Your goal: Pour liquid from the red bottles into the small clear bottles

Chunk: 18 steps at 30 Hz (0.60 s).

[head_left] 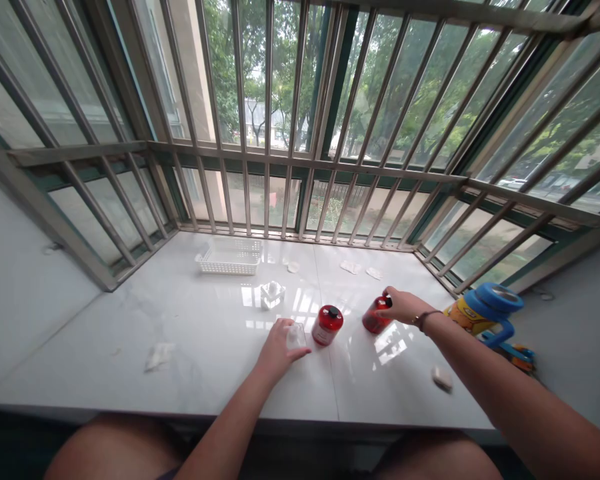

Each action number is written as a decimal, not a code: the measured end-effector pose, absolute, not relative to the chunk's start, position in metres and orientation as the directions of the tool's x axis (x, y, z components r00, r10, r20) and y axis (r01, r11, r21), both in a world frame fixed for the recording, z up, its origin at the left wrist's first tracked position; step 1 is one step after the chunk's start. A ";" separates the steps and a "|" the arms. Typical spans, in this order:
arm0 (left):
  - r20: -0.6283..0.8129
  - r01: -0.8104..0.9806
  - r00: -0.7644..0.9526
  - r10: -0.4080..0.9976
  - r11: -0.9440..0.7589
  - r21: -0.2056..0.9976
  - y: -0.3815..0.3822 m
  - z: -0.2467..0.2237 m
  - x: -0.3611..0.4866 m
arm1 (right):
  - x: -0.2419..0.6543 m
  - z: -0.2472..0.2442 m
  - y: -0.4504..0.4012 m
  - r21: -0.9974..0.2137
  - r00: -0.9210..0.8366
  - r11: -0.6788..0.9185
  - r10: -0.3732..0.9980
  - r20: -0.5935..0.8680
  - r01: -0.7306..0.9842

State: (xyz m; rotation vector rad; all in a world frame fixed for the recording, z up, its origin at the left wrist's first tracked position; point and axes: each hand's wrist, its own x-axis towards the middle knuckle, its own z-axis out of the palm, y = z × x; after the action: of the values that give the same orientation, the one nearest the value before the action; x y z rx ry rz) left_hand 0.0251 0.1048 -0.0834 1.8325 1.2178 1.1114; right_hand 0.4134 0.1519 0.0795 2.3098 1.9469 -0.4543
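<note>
My left hand (276,355) is curled around a small clear cup (295,336) on the white marble-look sill, thumb and fingers on opposite sides. Just right of the cup stands a red see-through bottle (327,327) with a black cap and a pale label, touched by neither hand. Farther right, my right hand (404,307), with a dark bracelet at the wrist, grips a second red bottle (375,320) near its black top. That bottle's upper part is partly hidden by the fingers. Behind the left hand sits a clear faceted glass-like piece (272,295).
A white perforated basket (229,259) stands at the back left. Crumpled white pieces (351,267) and a small round white item (293,267) lie near the barred window. A blue-and-yellow handled flask (485,310) is beyond my right forearm. A pale stone-like object (442,379) and whitish packet (159,357) lie nearer.
</note>
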 end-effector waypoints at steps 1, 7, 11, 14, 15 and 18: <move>0.284 0.371 0.204 0.937 -0.343 0.863 0.105 -0.084 0.025 | 0.403 0.078 0.162 -0.142 0.130 -0.170 0.958 -0.255 0.975; 0.312 0.374 0.204 0.928 -0.368 0.851 0.106 -0.085 0.024 | 0.322 0.071 0.212 -0.277 -0.050 0.012 0.990 -0.131 0.961; 0.304 0.384 0.210 0.929 -0.364 0.849 0.104 -0.082 0.024 | 0.284 0.072 0.215 -0.370 -0.154 0.139 0.988 -0.013 0.919; 0.289 0.385 0.208 0.934 -0.350 0.854 0.103 -0.082 0.024 | 0.274 0.070 0.191 -0.431 -0.220 0.235 0.972 0.085 0.871; 0.294 0.383 0.207 0.933 -0.354 0.853 0.103 -0.082 0.025 | 0.273 0.067 0.180 -0.453 -0.243 0.264 0.964 0.104 0.852; 0.326 0.383 0.205 0.923 -0.383 0.841 0.105 -0.083 0.027 | 0.276 0.055 0.144 -0.540 -0.294 0.306 0.949 0.111 0.784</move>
State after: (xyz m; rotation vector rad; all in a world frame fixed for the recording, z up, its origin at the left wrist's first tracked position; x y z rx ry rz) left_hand 0.0274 0.1053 -0.0830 1.8748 1.2121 1.1385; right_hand 0.2764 0.1439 0.0546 2.0267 2.8462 -0.7142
